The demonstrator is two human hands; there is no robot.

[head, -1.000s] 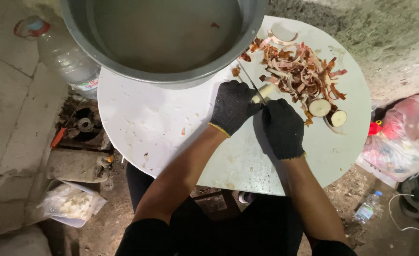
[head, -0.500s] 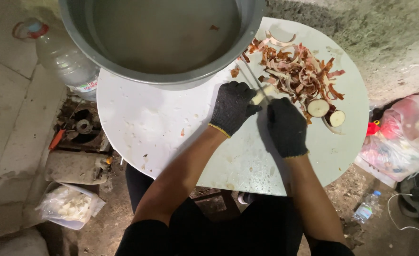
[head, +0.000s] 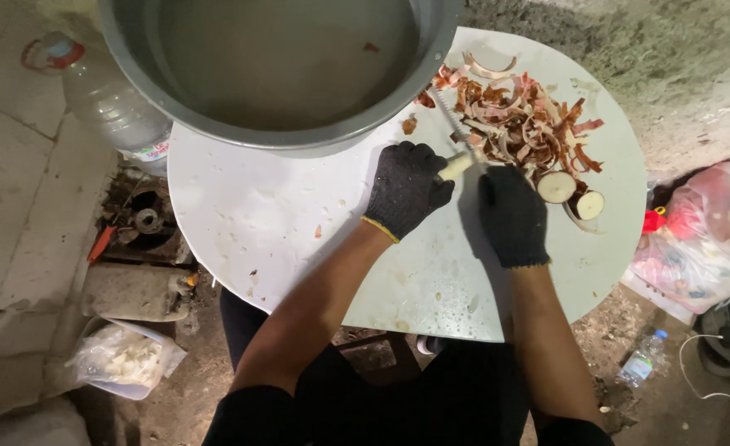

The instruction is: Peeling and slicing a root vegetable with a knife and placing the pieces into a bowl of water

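Observation:
Both my hands wear black gloves over a round white table (head: 249, 223). My left hand (head: 406, 188) grips a pale peeled piece of root (head: 456, 166). My right hand (head: 511, 216) sits just right of it and holds a knife (head: 449, 116), whose thin blade points away toward the basin. Beyond the blade lies a heap of reddish-brown peelings (head: 522, 120). Two cut root pieces with pale faces (head: 556, 187) (head: 590, 205) rest at the right of the heap, close to my right hand.
A large grey metal basin (head: 299, 142) holding water covers the table's far side. A plastic bottle (head: 109, 107) stands at the left, a white bag (head: 125, 357) on the ground below. Pink and red bags (head: 695, 248) and a small bottle (head: 642, 359) lie at the right.
My right hand has shifted slightly to the right. The left hand keeps its grip on the pale piece in about the same spot.

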